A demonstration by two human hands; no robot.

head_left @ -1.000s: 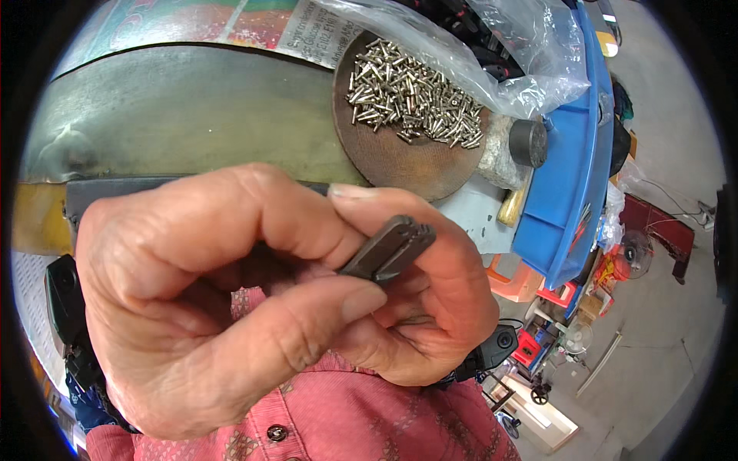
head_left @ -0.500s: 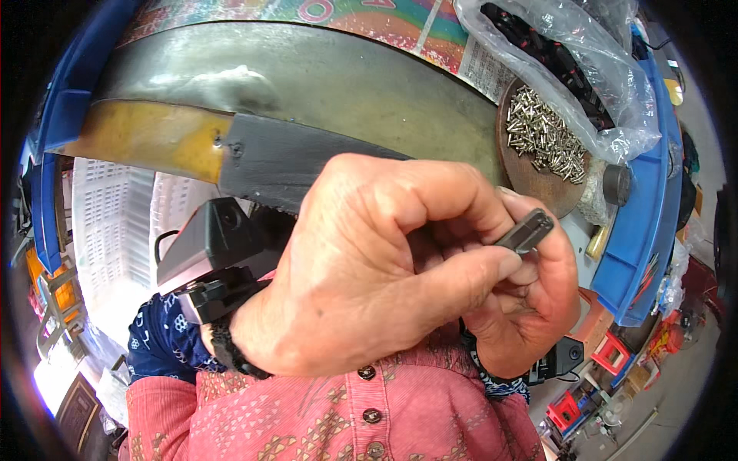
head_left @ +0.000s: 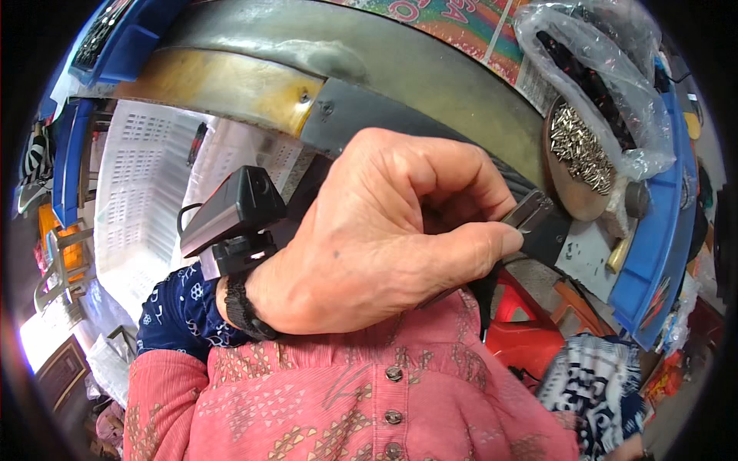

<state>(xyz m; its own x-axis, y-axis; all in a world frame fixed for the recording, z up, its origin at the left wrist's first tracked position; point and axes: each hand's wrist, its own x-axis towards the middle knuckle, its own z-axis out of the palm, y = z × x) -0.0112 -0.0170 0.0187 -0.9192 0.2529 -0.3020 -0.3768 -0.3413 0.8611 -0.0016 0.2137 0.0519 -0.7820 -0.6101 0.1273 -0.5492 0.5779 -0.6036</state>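
My left hand is raised over the front of the bench, fingers curled in a pinch. Between its thumb and forefinger sits a small, oblong dark grey metal piece, whose far end sticks out to the right. My right arm hangs low at the lower right; its navy-and-white patterned sleeve and a bit of wrist show, while the hand itself is beyond the picture's edge. Right of the metal piece lies a round brown dish heaped with small silvery metal pins.
A clear plastic bag with black-and-red items lies behind the dish. Blue bins flank the bench on both sides. A white perforated crate stands below at left, a red stool at right. A black device is strapped to my left wrist.
My right hand has left the metal piece and dropped down to the lower right, out of view. The left hand keeps its pinch on the piece. The whole view has shifted.
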